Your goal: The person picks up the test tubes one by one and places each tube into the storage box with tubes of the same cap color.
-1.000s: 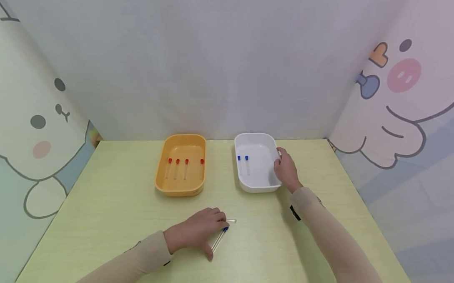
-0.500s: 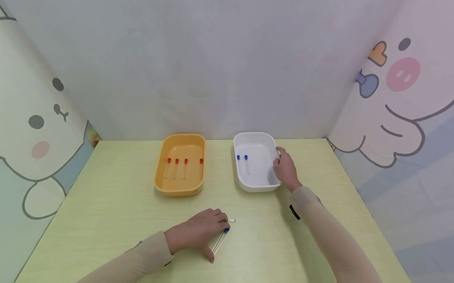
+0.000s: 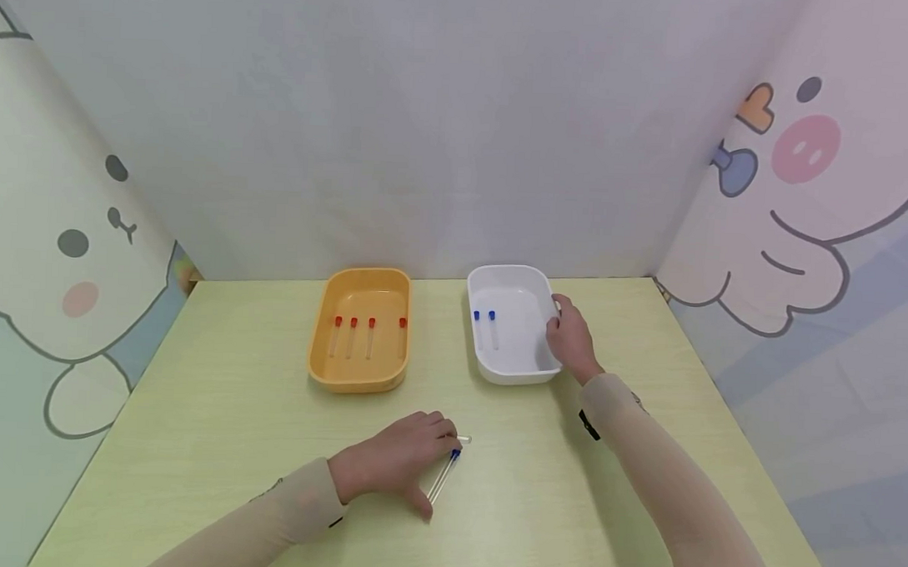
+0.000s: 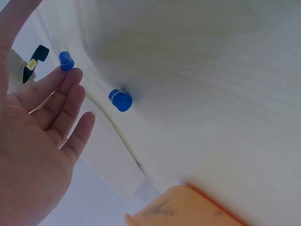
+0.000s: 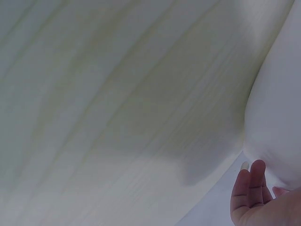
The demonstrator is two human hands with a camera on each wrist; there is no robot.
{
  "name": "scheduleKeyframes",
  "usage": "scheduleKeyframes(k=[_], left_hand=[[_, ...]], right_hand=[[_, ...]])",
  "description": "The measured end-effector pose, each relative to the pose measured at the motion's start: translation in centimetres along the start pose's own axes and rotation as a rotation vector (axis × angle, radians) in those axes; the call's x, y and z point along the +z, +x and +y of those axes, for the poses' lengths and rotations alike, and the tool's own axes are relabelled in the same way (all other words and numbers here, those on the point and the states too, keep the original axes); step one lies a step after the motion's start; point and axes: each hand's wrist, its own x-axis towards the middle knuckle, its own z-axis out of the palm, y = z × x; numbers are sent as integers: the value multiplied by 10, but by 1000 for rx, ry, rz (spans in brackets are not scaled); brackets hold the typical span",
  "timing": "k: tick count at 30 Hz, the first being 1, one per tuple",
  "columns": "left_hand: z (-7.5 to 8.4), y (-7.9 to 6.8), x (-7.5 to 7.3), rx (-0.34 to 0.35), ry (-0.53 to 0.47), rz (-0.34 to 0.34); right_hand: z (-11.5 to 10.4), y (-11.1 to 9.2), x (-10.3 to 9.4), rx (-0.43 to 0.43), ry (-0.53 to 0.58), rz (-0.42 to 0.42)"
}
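In the head view my left hand (image 3: 397, 457) holds a clear test tube (image 3: 443, 480) with a blue cap, thumb near its lower end and fingers at the cap. The left wrist view shows those fingertips against the blue cap (image 4: 66, 61). A second blue-capped tube (image 3: 464, 439) lies by the fingers, mostly hidden in the head view; its cap (image 4: 121, 100) shows in the left wrist view. My right hand (image 3: 575, 339) grips the right rim of the white tray (image 3: 522, 378), thumb inside. Two blue-capped tubes (image 3: 493, 331) lie in that tray.
Left of the white tray stands an orange tray (image 3: 356, 387), holding several red-capped tubes (image 3: 370, 339). Both trays sit toward the back of the pale wooden table (image 3: 217, 409). Cartoon-printed panels (image 3: 816, 229) stand at the sides, with a plain wall behind.
My left hand has shifted slightly up and right in the head view, and the tube's blue cap has moved with it. The right hand and the trays have stayed put.
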Motion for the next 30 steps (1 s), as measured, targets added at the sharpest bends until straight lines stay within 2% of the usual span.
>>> scheduleKeyframes(k=[10,16,25,30], left_hand=[[-2,-1,-5,-1,-37,20],[-5,1,-10,-24,-73,25],[-9,12,-32,-64,-162,73],[-12,19,-46,-59,-196,114]], right_hand=[[-2,-1,-1,4,-2,1],[-1,-1,0,5,-11,2],[0,0,1,13,3,2],[1,0,2,13,10,-1]])
